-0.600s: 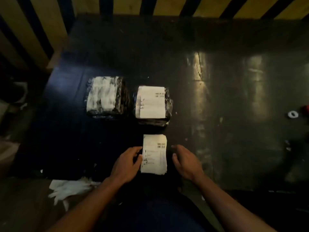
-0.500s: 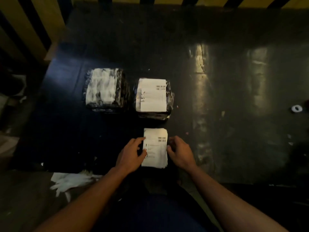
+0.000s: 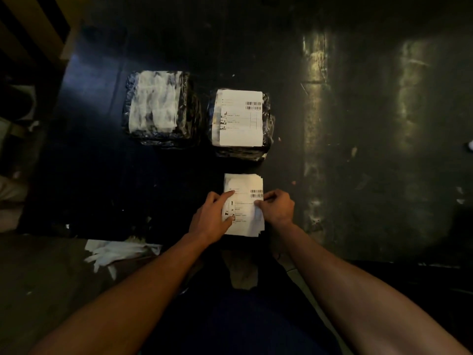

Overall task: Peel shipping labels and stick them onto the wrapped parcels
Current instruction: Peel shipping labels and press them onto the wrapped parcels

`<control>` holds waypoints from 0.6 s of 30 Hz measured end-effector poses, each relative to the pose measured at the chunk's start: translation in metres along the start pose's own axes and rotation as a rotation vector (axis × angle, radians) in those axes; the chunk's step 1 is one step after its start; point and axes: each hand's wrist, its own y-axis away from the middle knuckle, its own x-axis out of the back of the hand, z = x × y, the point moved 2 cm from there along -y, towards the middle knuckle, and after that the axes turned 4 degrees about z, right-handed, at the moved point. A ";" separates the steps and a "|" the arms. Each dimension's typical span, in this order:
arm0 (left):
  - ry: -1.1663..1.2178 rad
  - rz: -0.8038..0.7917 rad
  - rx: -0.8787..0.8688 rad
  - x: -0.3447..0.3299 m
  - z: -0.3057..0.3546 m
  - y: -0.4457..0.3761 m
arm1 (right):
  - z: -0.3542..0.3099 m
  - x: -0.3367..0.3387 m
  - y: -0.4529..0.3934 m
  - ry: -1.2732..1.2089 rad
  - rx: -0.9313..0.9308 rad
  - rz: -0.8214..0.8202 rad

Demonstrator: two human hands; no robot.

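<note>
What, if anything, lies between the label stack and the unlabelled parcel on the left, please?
Nothing visible does. The label stack, held by the left hand and right hand, sits in front of the labelled parcel. The bare parcel lies up and to the left across bare table.

You worked at a dark, glossy table (image 3: 358, 124) that caught streaks of pale light on your right. A yellow-and-black striped wall (image 3: 30, 24) showed at top left, and dim floor (image 3: 38, 278) lay below left.
</note>
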 end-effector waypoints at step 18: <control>0.019 -0.019 -0.003 -0.003 -0.006 -0.004 | 0.021 0.007 0.011 0.327 0.605 -0.044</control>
